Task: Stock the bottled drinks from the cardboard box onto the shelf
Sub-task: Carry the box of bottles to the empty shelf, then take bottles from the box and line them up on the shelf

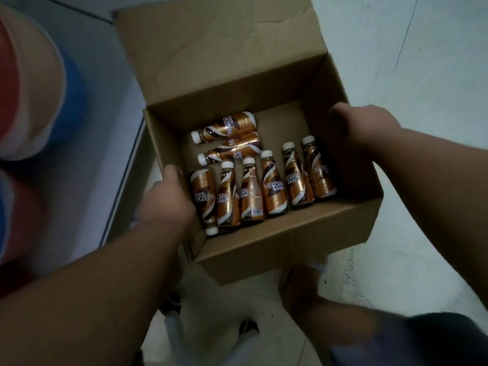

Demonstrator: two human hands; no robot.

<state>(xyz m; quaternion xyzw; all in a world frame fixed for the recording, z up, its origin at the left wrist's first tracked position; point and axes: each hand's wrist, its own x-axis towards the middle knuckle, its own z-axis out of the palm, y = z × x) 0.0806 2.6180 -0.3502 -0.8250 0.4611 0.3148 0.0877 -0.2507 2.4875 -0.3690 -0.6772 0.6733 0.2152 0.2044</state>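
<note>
An open cardboard box (266,249) sits on the floor below me. Several gold-brown Nescafe bottles (273,183) with white caps lie flat in it, most in a row along the near wall. Two more bottles (227,129) lie crosswise behind the row, and the far right of the box floor is bare. My left hand (169,191) grips the box's left wall beside the leftmost bottle. My right hand (353,128) clasps the top of the right wall, with its fingers curled inside near the rightmost bottle.
The box's far flap (216,48) stands open toward the back. Blurred red and blue packages (29,88) and a pale shelf edge (124,180) fill the left side. My knee (303,289) and shoes (248,327) are just in front of the box on the light floor.
</note>
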